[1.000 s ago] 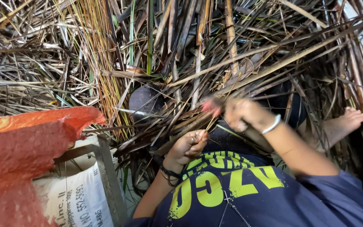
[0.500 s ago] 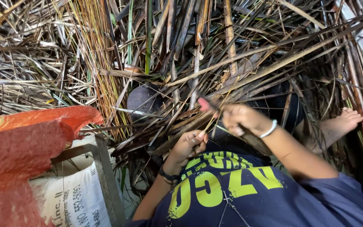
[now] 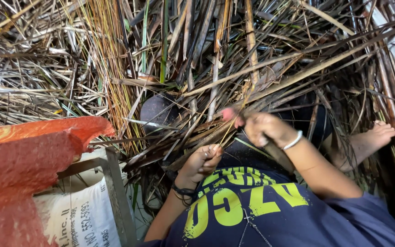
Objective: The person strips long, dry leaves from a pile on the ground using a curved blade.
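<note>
Hands, head view: left hand [image 3: 202, 161] pinches the lower end of a thin yellow leaf rib [image 3: 227, 132], keeping it taut; right hand [image 3: 264, 129] grips a small pink-handled tool [image 3: 228, 114] at its upper end, seemingly to strip it. Surroundings: dried palm leaves [image 3: 234, 59], orange sack [image 3: 28, 160], white printed sack [image 3: 78, 215], bare foot [image 3: 373, 137].

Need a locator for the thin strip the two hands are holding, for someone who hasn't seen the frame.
Start at the dark blue shirt at the bottom, then go up to the left hand and right hand. Between them runs the thin yellowish strip, pinched at both ends. Unlike the dry brown leaves piled loose around it, it is pale, very narrow and pulled straight.
</note>
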